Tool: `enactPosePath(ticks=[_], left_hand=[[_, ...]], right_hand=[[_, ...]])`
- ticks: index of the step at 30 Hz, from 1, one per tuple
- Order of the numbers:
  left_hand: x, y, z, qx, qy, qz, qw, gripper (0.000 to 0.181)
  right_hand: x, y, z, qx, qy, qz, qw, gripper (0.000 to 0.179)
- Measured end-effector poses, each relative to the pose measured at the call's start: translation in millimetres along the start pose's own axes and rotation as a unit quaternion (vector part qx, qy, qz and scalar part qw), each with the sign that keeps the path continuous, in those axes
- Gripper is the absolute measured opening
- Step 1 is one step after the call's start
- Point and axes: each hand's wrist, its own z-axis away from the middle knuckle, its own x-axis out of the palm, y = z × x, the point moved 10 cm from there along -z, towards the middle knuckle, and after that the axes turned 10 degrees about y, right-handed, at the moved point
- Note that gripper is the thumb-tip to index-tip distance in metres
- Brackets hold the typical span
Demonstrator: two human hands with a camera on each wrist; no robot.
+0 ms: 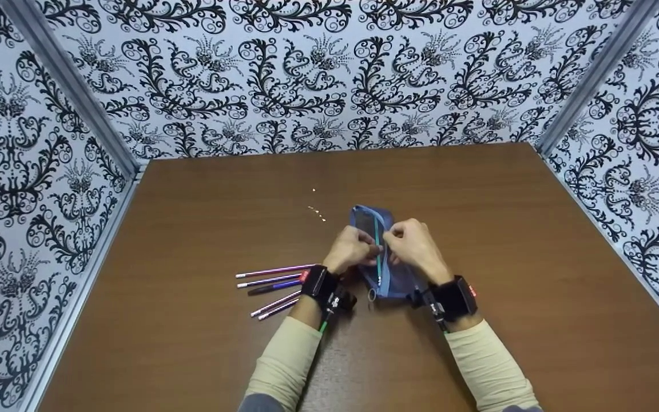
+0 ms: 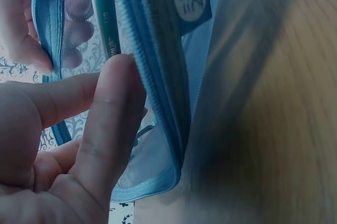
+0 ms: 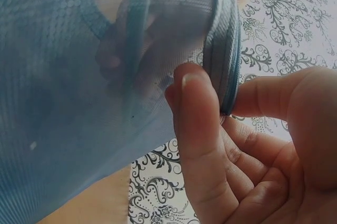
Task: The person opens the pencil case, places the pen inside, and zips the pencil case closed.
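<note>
A blue mesh pencil case [image 1: 401, 280] with a zippered edge stands unzipped between the two hands. My left hand [image 1: 352, 249] pinches a green pencil [image 2: 108, 21] between thumb and finger at the case's mouth. The pencil's metal-banded end points toward me in the head view, and its length runs along the opening. Opposite, my right hand [image 1: 415, 246] holds the zippered rim [image 3: 224, 50] of the case between thumb and fingers. Through the mesh in the right wrist view, the left fingers and the pencil show dimly.
Several striped pencils [image 1: 275, 270] and a blue pen with a dark end [image 1: 275, 287] lie left of the case, partly behind the left wrist. Small pale bits [image 1: 317, 213] are scattered farther back on the brown table [image 1: 221, 200]. Patterned walls [image 1: 306, 74] enclose the table.
</note>
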Motion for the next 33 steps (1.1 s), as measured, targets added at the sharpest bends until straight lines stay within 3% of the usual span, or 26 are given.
enactPosePath(ticks=[33], left_hand=[[5.9,0.7,2.8,-0.017,0.001,0.037,0.9992,0.009]], right_hand=[[1.1,-3.6,-0.8,-0.024,0.001,0.001,0.9997,0.026]])
